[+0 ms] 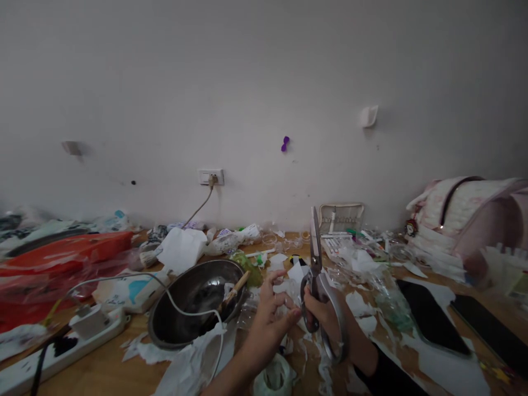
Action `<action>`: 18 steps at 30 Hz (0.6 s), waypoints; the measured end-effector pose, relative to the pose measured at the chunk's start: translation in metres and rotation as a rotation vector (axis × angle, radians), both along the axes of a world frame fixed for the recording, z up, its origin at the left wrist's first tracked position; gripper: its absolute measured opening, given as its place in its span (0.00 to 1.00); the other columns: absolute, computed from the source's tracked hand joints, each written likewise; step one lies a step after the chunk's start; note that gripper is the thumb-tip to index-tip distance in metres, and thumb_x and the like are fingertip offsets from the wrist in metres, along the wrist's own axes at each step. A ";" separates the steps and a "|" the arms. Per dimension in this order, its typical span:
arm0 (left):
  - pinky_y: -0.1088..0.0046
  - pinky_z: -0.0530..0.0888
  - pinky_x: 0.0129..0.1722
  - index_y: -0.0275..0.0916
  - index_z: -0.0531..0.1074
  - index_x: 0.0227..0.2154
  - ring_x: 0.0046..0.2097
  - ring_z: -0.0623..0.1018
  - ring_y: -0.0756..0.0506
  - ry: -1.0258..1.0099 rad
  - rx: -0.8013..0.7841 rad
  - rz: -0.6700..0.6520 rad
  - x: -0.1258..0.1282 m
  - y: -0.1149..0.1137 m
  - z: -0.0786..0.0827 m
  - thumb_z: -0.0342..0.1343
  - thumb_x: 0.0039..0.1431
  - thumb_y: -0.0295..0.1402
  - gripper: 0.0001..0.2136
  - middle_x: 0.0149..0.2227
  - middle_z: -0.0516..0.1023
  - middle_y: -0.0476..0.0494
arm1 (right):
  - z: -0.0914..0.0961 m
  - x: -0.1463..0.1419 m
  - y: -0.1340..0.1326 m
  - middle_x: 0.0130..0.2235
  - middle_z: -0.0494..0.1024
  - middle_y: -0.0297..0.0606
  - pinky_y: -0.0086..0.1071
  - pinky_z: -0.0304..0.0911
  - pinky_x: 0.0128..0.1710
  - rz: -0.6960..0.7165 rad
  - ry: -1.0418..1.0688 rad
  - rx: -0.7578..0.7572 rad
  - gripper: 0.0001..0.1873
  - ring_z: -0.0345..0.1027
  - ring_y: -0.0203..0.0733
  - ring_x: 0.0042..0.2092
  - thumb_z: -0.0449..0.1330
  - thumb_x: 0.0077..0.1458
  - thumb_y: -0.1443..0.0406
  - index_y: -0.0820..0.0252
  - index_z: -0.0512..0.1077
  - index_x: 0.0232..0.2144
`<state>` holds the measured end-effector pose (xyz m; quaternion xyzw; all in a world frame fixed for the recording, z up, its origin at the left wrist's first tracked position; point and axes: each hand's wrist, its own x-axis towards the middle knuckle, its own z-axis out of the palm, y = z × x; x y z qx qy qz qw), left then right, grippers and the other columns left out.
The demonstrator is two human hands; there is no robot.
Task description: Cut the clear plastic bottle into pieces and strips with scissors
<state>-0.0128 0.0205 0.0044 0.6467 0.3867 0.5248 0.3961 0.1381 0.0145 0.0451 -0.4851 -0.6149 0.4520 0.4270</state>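
One dark bowl [185, 289]: on table [115, 375], brush [239, 282] leaning inside.
Left hand [273, 312]: fingers curled; whether pinching anything, cannot tell.
Right hand [324, 312]: grips scissors [315, 245] by handles, blades upright before table's back edge.
Backpack [468, 217]: back edge, far right.

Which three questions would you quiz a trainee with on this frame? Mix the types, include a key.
1. Multiple choice: what holds the scissors?
A) the left hand
B) the right hand
C) neither hand

2. True or false: in the picture, the dark bowl is to the left of the scissors.

3. Fill in: the pink and white bag sits toward the ___ edge of the picture.

Key: 1. B; 2. True; 3. right
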 end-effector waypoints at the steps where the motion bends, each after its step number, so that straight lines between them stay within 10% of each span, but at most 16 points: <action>1: 0.53 0.54 0.59 0.39 0.70 0.22 0.59 0.58 0.35 -0.006 -0.004 -0.001 0.000 0.000 0.000 0.58 0.51 0.45 0.14 0.61 0.55 0.40 | -0.002 0.001 0.001 0.16 0.65 0.25 0.24 0.58 0.23 0.001 0.007 0.009 0.09 0.60 0.30 0.20 0.53 0.55 0.65 0.59 0.62 0.23; 7: 0.57 0.58 0.58 0.39 0.69 0.20 0.57 0.61 0.37 -0.043 -0.001 -0.026 -0.006 -0.001 0.003 0.59 0.50 0.45 0.15 0.59 0.58 0.42 | -0.015 0.017 0.024 0.15 0.62 0.25 0.25 0.56 0.20 -0.116 0.070 0.073 0.17 0.58 0.30 0.18 0.54 0.54 0.54 0.58 0.59 0.21; 18: 0.51 0.60 0.55 0.39 0.72 0.23 0.55 0.64 0.36 0.096 0.134 0.125 -0.003 0.001 0.007 0.58 0.51 0.43 0.12 0.54 0.62 0.38 | -0.007 0.011 0.012 0.12 0.62 0.26 0.24 0.52 0.15 0.092 0.103 -0.029 0.23 0.54 0.29 0.14 0.56 0.49 0.46 0.61 0.65 0.23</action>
